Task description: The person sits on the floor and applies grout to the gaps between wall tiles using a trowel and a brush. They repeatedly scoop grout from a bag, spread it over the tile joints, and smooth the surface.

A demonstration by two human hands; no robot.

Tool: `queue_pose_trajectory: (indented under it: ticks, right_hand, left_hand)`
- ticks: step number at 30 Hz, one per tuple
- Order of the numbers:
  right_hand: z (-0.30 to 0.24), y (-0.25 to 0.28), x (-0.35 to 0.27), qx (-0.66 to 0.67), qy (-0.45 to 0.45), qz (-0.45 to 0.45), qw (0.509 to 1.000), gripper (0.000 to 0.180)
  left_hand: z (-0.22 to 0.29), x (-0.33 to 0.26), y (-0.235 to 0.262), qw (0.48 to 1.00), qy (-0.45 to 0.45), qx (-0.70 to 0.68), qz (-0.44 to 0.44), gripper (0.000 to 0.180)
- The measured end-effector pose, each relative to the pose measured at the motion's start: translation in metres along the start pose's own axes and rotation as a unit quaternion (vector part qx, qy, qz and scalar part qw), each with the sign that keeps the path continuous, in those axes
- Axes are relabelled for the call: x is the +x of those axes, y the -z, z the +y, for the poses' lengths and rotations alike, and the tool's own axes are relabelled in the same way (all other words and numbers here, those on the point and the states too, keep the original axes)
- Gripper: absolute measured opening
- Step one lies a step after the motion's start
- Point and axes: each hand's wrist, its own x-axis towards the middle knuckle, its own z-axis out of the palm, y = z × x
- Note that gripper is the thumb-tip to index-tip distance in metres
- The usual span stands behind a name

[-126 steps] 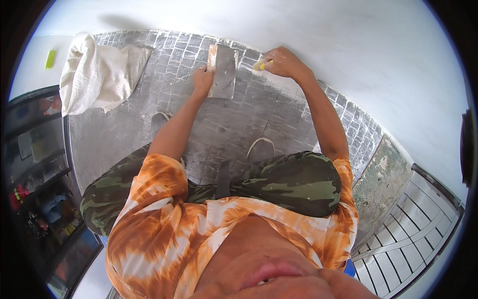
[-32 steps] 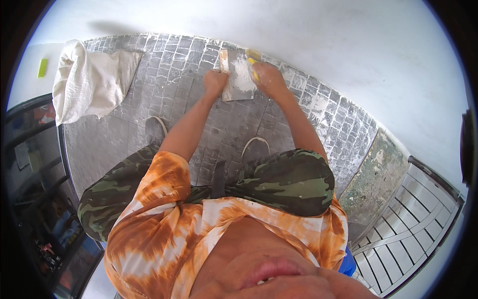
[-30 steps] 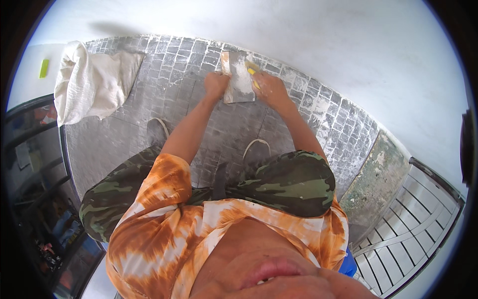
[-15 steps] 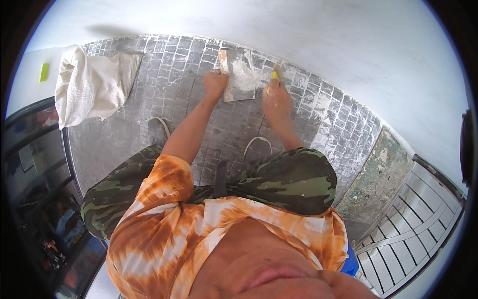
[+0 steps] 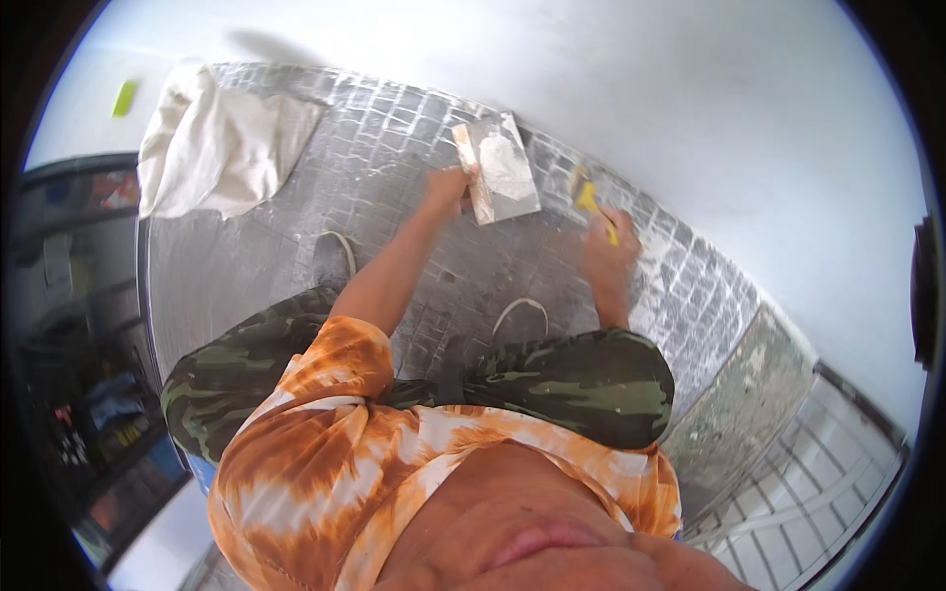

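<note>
Two sets of fingers (image 5: 471, 176) are grasping: left hand (image 5: 449, 188) a flat trowel (image 5: 504, 169), right hand (image 5: 613, 248) a yellow-handled tool (image 5: 588, 199).

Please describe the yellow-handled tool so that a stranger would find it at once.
Start from the white wall at the upper right, and go down to the grey tiled floor at its foot. There, the person's right hand holds the yellow-handled tool. Its bright yellow handle and narrow shape set it apart from the wide, flat grey plate in the left hand.
</note>
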Motion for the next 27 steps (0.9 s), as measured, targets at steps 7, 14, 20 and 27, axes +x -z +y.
queue_pose_trajectory:
  ticks: [7,14,20,27]
  right_hand:
    - [0.005,0.027,0.003,0.095,-0.166,-0.025,0.981,0.018]
    - [0.012,0.029,0.006,0.079,-0.179,-0.044,0.980,0.020]
    - [0.015,0.032,0.012,0.010,-0.162,-0.049,0.986,0.021]
    - [0.020,0.039,0.024,-0.022,-0.088,-0.048,0.995,0.019]
  left_hand:
    - [0.151,-0.075,0.105,0.989,-0.085,-0.110,0.048,0.031]
    - [0.307,-0.128,0.286,0.900,-0.276,-0.225,0.253,0.029]
    - [0.365,-0.157,0.425,0.753,-0.439,-0.216,0.440,0.025]
    - [0.327,-0.140,0.485,0.448,-0.450,0.424,0.646,0.030]
